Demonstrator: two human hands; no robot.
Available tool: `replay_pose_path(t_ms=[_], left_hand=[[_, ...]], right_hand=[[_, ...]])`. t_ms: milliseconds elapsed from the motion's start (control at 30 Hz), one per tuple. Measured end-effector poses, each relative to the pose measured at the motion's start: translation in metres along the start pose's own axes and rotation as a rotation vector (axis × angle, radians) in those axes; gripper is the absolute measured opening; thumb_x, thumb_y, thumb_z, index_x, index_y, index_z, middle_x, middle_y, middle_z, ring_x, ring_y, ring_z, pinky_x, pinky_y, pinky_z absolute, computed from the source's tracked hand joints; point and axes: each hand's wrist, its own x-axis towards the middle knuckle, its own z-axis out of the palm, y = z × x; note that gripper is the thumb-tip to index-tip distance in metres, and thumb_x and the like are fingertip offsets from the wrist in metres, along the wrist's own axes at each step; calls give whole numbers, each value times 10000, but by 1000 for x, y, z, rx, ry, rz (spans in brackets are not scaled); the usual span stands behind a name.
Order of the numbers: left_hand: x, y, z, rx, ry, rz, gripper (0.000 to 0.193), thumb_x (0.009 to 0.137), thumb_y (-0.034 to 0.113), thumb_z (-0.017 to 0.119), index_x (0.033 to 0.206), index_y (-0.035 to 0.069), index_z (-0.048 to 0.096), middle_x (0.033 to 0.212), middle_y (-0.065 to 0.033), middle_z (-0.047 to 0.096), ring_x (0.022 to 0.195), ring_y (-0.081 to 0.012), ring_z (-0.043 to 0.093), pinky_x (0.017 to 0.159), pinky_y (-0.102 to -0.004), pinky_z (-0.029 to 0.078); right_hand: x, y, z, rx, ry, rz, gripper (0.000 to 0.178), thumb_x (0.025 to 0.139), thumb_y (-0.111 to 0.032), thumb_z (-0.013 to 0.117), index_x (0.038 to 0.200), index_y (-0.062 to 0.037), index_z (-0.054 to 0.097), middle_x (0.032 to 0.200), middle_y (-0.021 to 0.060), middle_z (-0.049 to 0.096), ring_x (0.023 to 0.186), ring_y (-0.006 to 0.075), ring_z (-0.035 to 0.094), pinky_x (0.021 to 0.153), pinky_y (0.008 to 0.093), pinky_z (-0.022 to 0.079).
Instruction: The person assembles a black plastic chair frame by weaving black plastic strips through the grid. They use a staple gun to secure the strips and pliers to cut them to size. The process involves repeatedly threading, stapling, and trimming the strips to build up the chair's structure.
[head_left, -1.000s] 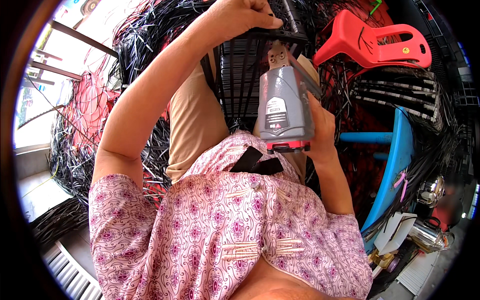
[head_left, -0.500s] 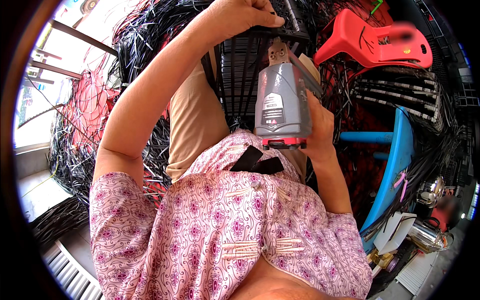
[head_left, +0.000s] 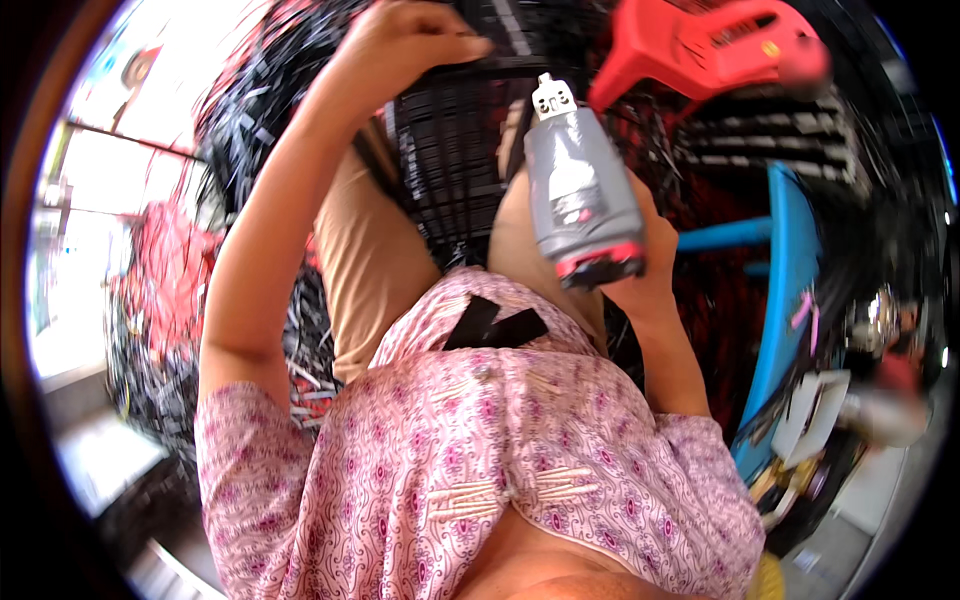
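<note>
Between my knees stands a black basket [head_left: 455, 150] woven from flat plastic strips. At its far rim is my left hand [head_left: 415, 40], its fingers curled and thumb pressed in; blur hides what they pinch. My right hand [head_left: 650, 240] is wrapped round the far side of a grey power tool [head_left: 580, 180] with a red and black rear end, most of its grip hidden. The tool's metal nose [head_left: 553, 98] points away from me, above the basket's right side and apart from my left hand.
Loose black strips [head_left: 240, 130] heap up at the left, beside red material [head_left: 175, 270]. A red plastic chair [head_left: 690, 50] is at the far right, near striped black woven pieces [head_left: 770, 145]. Closer on the right are a blue seat [head_left: 790, 300] and a white container [head_left: 810, 415].
The tool's nose has drawn back from the basket rim toward me and tilted leftward. My left hand sits farther left in view. The whole view has shifted and blurred.
</note>
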Motion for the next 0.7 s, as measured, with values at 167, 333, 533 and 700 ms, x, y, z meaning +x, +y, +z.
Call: replay_pose_path(t_ms=[167, 333, 533, 700], left_hand=[[-14, -1, 0, -66, 51, 115, 210, 885, 203, 731, 866, 9, 653, 736, -17, 559, 701, -85, 496, 654, -260, 423], [-31, 23, 13, 180, 111, 293, 168, 812, 38, 745, 935, 5, 635, 816, -53, 598, 705, -152, 543, 711, -284, 470], [-30, 23, 26, 128, 150, 326, 127, 834, 22, 744, 908, -12, 646, 795, -59, 583, 704, -134, 570, 688, -271, 471], [-31, 11, 19, 126, 139, 374, 117, 842, -16, 730, 916, -19, 640, 844, -58, 620, 718, -138, 584, 683, -269, 479]], right_hand=[[9, 11, -77, -104, 241, 362, 562, 770, -188, 844, 1240, -9, 594, 932, 91, 714, 793, 201, 717, 737, 337, 577], [19, 33, -187, 286, 547, 686, 343, 836, -191, 751, 1093, -25, 597, 849, 56, 640, 677, 141, 631, 561, 296, 520], [-7, 159, -310, -326, 706, 881, 449, 798, -38, 727, 1196, 65, 546, 885, 149, 657, 734, 227, 664, 637, 380, 555], [13, 235, -365, -508, 575, 1012, 536, 794, -127, 783, 1210, 135, 568, 1043, 214, 691, 858, 325, 694, 773, 441, 561]])
